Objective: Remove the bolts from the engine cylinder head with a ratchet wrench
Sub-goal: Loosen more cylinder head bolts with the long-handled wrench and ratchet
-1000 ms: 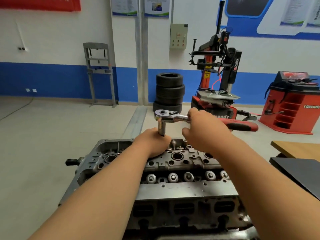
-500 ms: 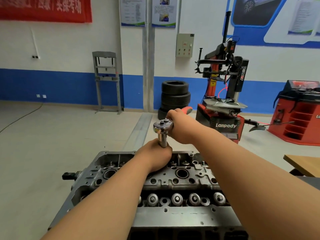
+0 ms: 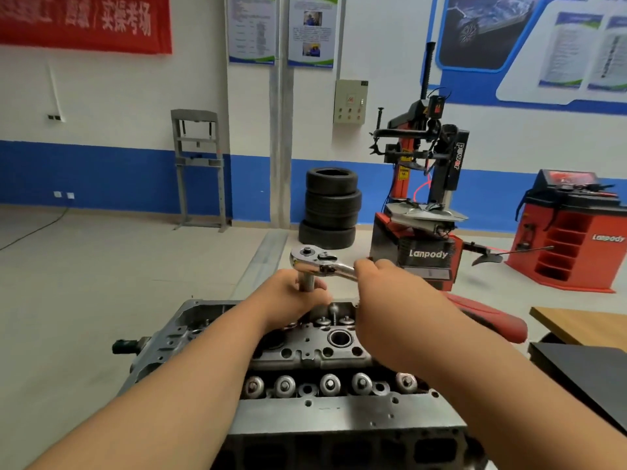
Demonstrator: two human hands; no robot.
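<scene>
A grey metal cylinder head (image 3: 305,418) lies in front of me, with a row of valve springs across its middle. A chrome ratchet wrench (image 3: 322,262) stands over its far edge on a vertical extension bar (image 3: 307,279). My left hand (image 3: 291,300) grips the lower part of that bar, hiding the socket and the bolt under it. My right hand (image 3: 383,286) grips the wrench shaft just right of the ratchet head. The wrench's red handle (image 3: 488,317) sticks out to the right behind my right forearm.
A wooden table corner (image 3: 583,323) and a dark panel (image 3: 583,374) sit close on the right. Across the grey floor stand a stack of tyres (image 3: 330,208), a red-black tyre changer (image 3: 420,205), a red wheel balancer (image 3: 573,232) and a grey press frame (image 3: 198,167).
The wrench handle swung from pointing right, to pointing away from me, and now back toward the right and nearer. My right hand moved with it. My left hand stayed on the extension bar.
</scene>
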